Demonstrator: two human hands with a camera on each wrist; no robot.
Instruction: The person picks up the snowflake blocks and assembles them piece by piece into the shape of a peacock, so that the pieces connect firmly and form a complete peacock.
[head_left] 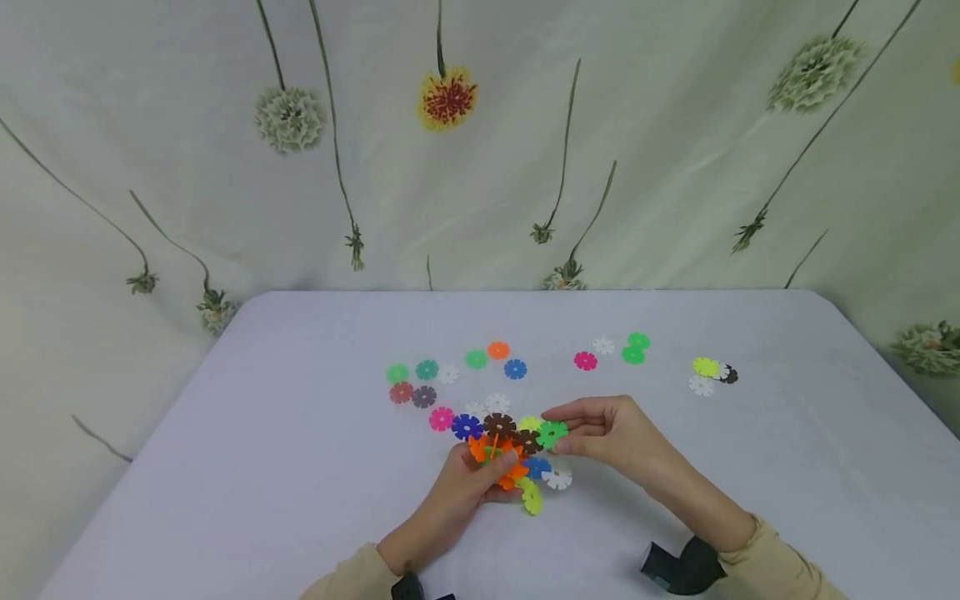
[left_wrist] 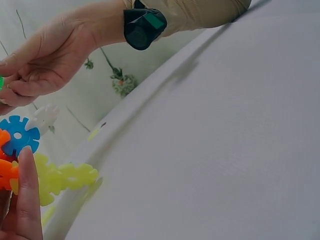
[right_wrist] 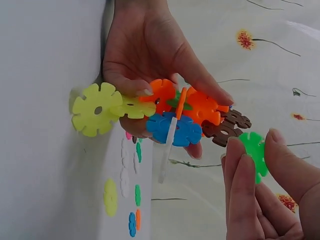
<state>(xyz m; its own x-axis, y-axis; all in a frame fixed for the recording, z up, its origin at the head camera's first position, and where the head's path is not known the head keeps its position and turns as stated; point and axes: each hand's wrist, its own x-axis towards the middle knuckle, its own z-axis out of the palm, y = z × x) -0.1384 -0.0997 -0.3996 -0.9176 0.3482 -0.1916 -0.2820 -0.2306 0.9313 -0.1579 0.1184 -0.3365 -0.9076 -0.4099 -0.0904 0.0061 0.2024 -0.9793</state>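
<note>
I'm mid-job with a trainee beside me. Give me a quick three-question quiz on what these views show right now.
1. What colour is the notched disc in the right hand? A) orange B) green C) white
2. True or false: the left hand holds the cluster of joined discs.
3. Fill in: in the head view, the rightmost loose group has white discs, a dark disc and one ____ disc.

Key: 1. B; 2. True; 3. yellow
</note>
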